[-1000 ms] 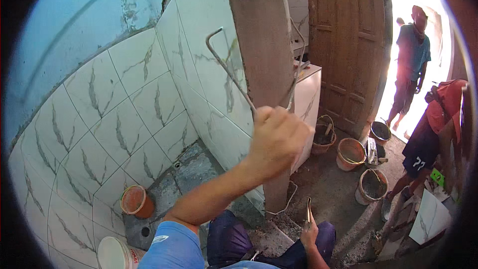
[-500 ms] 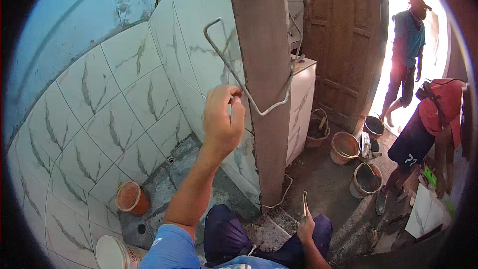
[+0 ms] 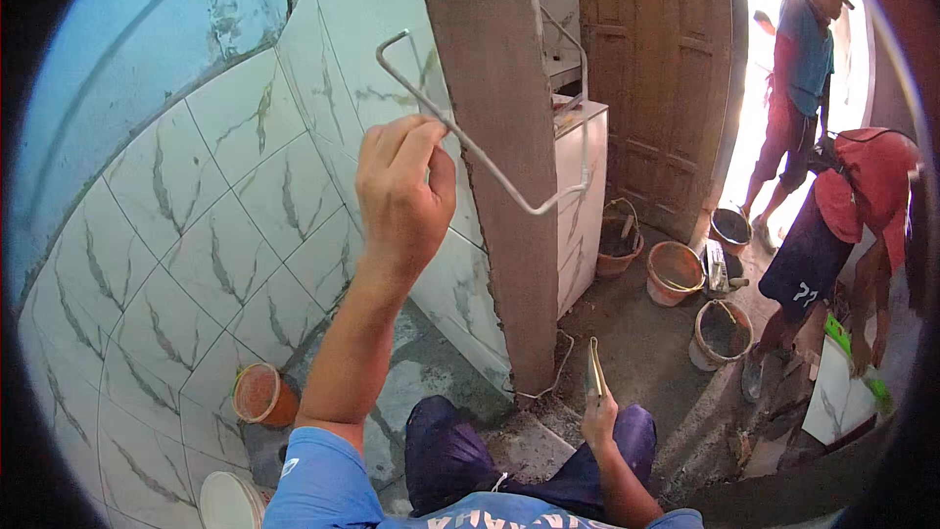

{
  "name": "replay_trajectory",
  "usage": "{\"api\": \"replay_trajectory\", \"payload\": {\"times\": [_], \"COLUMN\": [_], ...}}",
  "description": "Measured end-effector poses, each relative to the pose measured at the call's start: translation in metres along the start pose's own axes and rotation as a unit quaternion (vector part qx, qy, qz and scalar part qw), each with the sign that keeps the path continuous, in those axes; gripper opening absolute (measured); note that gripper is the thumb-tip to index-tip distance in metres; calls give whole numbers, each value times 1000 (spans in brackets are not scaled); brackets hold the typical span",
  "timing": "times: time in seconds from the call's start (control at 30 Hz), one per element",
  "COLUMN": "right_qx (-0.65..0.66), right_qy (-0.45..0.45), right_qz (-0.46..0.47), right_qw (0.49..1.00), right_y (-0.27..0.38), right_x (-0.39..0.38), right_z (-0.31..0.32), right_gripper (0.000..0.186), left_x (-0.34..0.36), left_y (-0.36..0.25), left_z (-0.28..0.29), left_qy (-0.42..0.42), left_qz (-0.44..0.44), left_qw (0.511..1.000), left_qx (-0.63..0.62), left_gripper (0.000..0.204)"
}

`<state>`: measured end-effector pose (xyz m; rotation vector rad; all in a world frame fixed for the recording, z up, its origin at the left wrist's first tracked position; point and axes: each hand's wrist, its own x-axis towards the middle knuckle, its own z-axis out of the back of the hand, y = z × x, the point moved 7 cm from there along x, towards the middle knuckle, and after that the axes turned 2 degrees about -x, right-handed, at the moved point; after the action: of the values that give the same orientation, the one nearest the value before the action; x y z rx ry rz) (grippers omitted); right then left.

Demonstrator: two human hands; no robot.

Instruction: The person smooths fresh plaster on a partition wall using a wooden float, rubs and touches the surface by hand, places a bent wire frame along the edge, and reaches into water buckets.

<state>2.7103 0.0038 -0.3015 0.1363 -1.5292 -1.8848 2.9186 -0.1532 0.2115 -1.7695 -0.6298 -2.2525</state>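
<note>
Here, your left hand point(image 3: 399, 191) is raised and closed around a bent metal rod point(image 3: 470, 147), held against the cement pillar point(image 3: 499, 157).
Rod runs from a hooked end up left, past your fingers, down right across the pillar, then bends upward. Your right hand point(image 3: 599, 421) sits low and near, gripping a thin flat tool point(image 3: 592, 369) upright. Tiled wall point(image 3: 196, 235) at left, orange cup point(image 3: 262, 394) near its base. Buckets point(image 3: 674, 272) far right, near two other people by the wooden door point(image 3: 666, 78).

Bent metal rod point(image 3: 490, 162) held up, tilted; flat trowel point(image 3: 593, 370) upright.
</note>
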Motion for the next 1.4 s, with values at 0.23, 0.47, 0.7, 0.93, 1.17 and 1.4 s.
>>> {"api": "replay_trajectory", "payload": {"times": [0.23,0.47,0.7,0.93,1.17,1.4], "right_qx": [-14,-20,-6,-7,0,-56], "right_qy": [33,8,11,51,48,140], "right_qz": [-54,-17,-2,-64,-91,-162], "right_qw": [998,1000,1000,997,995,975], "right_y": [-24,-38,-47,-54,-58,-78], "right_x": [-18,-28,-33,-28,-22,-28], "right_z": [4,14,15,6,2,0], "right_gripper": [29,29,30,31,34,32], "left_x": [-25,-37,-32,-22,-25,-59], "left_y": [-19,-18,-22,-15,0,-9], "left_z": [-19,-32,-33,-34,-37,-45], "left_qy": [5,-39,43,43,18,70], "left_qz": [4,66,104,116,174,149], "left_qw": [994,994,970,964,978,980], "left_qx": [113,82,216,236,112,109], "left_gripper": [32,27,7,15,24,22]}}
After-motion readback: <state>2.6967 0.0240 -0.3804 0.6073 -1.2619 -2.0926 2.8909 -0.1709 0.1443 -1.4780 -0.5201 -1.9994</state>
